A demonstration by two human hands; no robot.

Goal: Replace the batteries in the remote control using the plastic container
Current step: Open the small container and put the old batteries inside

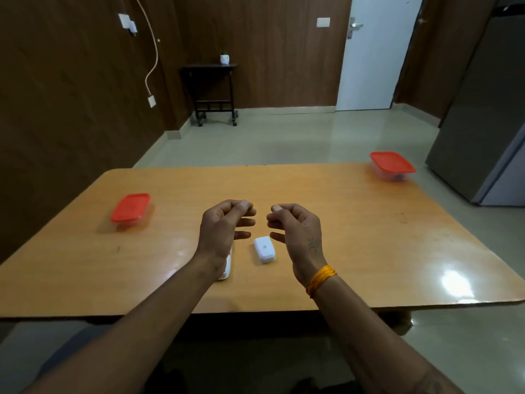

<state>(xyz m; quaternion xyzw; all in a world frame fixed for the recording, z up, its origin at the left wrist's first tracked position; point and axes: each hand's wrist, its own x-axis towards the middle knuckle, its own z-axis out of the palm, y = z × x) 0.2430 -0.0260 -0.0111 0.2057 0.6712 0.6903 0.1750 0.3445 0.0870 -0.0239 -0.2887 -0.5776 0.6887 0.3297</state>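
Both forearms come in from the near edge, and I see the left hand (224, 226) and right hand (295, 231) raised over the middle of the table (355, 237), palms facing each other, a small gap between them. Fingers on both are loosely curled, thumb tips near the index fingertips; I see nothing held in either, though anything tiny between thumb and index I could not tell. Right wrist carries an orange thread band (321, 280).

Under the left wrist lies the remote control (227, 268), white, long axis running roughly near-to-far, mostly hidden by the hand and forearm; only its near end and right side show. Whether its battery bay is open I cannot tell. Just beside it to the right, apart from it and below the right hand's fingers, lies a small white cover piece (264, 249), rounded, with a small dark mark on top; it looks like the remote's back cover, not certain.

Two plastic containers with orange-red lids, both lidded: the left container (130, 208) sits near the table's left edge, well apart from the hands; the right container (393, 166) sits at the far right corner, something dark faintly visible through its clear wall, too blurred to identify.

Beyond the table: dark wood wall panels, a small dark side table (210, 89), a white door (375, 52), a grey fridge (488, 109) at right
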